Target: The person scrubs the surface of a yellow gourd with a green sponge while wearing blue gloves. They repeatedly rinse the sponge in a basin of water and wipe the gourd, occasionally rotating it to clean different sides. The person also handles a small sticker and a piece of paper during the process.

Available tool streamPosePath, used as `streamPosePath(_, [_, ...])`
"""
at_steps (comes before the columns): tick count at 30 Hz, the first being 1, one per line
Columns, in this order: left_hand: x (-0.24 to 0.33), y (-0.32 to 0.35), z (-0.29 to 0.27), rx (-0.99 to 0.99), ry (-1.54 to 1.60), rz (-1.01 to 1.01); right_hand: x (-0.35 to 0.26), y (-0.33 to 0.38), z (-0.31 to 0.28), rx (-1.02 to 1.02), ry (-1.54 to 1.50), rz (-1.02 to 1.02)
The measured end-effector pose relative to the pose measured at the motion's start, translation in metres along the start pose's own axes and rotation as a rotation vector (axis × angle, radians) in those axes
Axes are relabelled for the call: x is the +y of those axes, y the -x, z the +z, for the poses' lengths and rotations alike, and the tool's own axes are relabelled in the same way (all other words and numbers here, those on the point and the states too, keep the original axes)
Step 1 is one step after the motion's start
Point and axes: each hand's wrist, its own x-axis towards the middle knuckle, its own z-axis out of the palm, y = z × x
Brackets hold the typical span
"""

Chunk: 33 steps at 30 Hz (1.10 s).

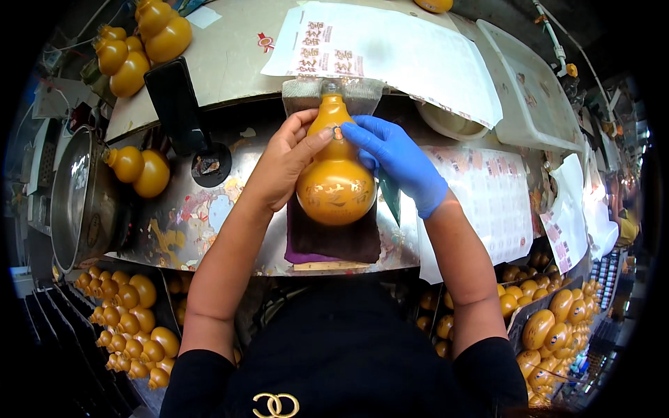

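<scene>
Remotely, I have left hand (296,152) and right hand (401,159) fingers clamped on a gourd bottle (337,182) by the table's (272,242) near edge; uneven pressure could skew its sticker (338,132).

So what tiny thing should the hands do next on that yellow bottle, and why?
Perhaps gently smooth the small emblem with the gloved right hand: its fingertips are right by it, and the bare left hand holds the gourd-shaped bottle.
</scene>
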Motion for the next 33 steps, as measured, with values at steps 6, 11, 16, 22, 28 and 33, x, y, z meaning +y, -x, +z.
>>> streamPosePath(6, [0.0003,0.0003,-0.0023,-0.01,0.044,-0.019,-0.0042,0.0013,0.0029,0.017,0.003,0.027])
streamPosePath(11, [0.0008,-0.0004,-0.0018,-0.006,0.049,-0.011,-0.0044,0.0007,0.0012,0.0,-0.037,0.035])
streamPosePath(16, [-0.0013,-0.0025,-0.0015,0.001,-0.007,0.019,-0.0039,-0.0017,0.0023,0.013,0.005,0.039])
streamPosePath(22, [-0.0048,-0.0021,-0.0034,0.008,0.047,0.01,-0.0025,-0.0025,-0.0003,-0.019,-0.058,0.054])
streamPosePath(28, [-0.0042,-0.002,-0.0049,-0.014,0.06,0.0,-0.0027,-0.0005,-0.0017,-0.051,-0.129,0.071])
streamPosePath(33, [-0.0028,-0.0034,-0.0072,-0.036,0.09,-0.027,-0.0022,0.0003,-0.0031,-0.08,-0.159,0.061])
